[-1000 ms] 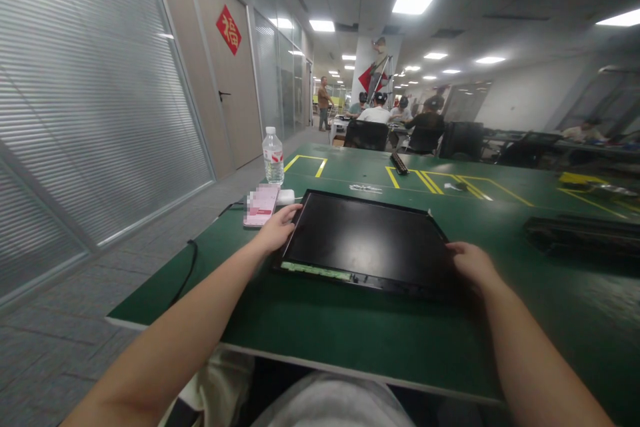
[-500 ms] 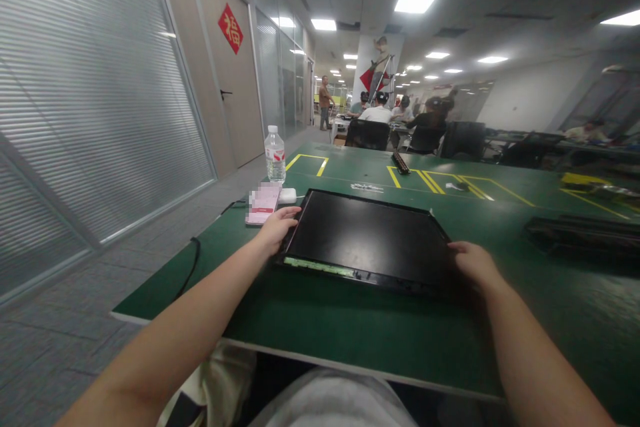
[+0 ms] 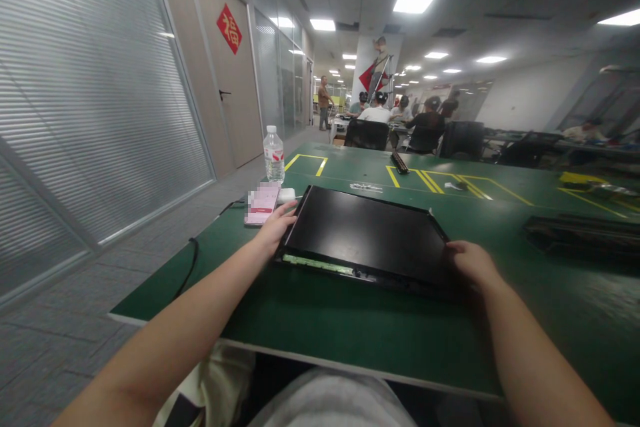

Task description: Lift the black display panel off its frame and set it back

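A black LCD screen panel lies before me above the green table, with a green circuit strip along its near left edge. My left hand grips the panel's left side, its fingers stretched along the edge and partly beyond it. On the opposite side, my right hand holds the right edge between thumb and fingers, though most of those fingers are hidden under the panel. Just beyond my left hand are a phone with a lit screen and a small white case.
A water bottle stands at the table's left edge, with a black cable nearer me. A dark slotted bar lies far off among yellow tape marks. Dark long parts lie at the right. Several people sit at tables behind.
The panel has tilted slightly, its left side a little higher. My left fingers have shifted slightly left and down along the edge. My right hand stays almost in place.
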Available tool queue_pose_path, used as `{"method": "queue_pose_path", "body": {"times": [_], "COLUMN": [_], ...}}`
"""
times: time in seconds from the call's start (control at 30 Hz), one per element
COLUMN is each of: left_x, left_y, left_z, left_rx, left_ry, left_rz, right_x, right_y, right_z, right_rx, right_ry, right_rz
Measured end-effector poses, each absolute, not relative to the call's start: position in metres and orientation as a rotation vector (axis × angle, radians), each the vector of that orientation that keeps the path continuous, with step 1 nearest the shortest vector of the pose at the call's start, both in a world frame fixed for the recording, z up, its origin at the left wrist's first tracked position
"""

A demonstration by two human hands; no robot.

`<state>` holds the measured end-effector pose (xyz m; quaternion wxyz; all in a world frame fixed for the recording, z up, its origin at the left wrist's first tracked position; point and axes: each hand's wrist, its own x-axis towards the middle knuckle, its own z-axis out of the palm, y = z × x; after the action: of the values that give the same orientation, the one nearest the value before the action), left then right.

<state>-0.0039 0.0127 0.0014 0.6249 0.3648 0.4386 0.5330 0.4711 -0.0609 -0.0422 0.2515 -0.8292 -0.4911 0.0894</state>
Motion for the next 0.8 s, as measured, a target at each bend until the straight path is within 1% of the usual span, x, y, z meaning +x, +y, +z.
{"method": "queue_pose_path", "body": {"times": [0.23, 0.57, 0.8], "left_x": [-0.0037, -0.0076, -0.0053], "left_y": [0.0099, 0.0094, 0.0078], "left_z": [0.0023, 0.0053, 0.0055], "left_rx": [0.788, 0.875, 0.887], "left_ry": [0.972, 1.037, 1.096], "left_rz": [1.200, 1.117, 1.073], "right_x": [0.4719, 0.4692, 0.4693], "right_y": [-0.0620, -0.0626, -0.0628], "right_z": [-0.0429, -0.0383, -0.0396], "right_rx": [-2.289, -2.287, -2.261], "right_ry": [-1.297, -1.306, -1.286], "right_rz": [0.263, 0.242, 0.319]}}
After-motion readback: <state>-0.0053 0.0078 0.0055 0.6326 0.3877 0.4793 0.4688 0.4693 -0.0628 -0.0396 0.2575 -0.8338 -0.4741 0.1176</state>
